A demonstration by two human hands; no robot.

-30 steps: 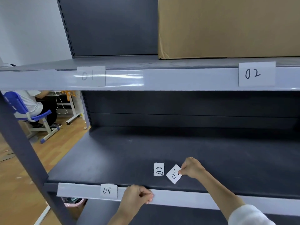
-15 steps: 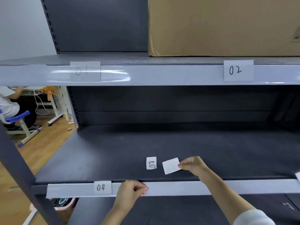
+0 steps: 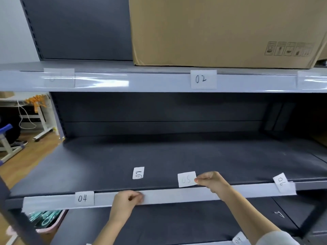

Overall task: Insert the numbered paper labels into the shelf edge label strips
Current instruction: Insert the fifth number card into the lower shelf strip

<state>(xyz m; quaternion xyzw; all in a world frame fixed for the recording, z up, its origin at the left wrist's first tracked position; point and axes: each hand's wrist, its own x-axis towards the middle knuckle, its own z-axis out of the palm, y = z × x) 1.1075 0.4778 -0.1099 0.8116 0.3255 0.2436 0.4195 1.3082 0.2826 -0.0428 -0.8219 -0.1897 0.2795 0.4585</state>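
Head view. The right hand (image 3: 211,181), lower centre-right, pinches the "05" label (image 3: 186,179) by its right edge, just above the lower label strip (image 3: 177,194). The left hand (image 3: 128,200), fingers curled, grips that strip's front edge. Seven labels are legible: "02" (image 3: 203,79), "04" (image 3: 84,198), "05", "06" (image 3: 281,182), "08" (image 3: 138,172) loose on the dark shelf (image 3: 123,156), "09" (image 3: 238,239), and one faint (image 3: 59,77) at upper left. Open strip lies between "04" and "06".

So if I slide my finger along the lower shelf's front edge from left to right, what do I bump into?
Label 04 → left hand, pinching the strip → label 05 → right hand, pinching it → label 06.
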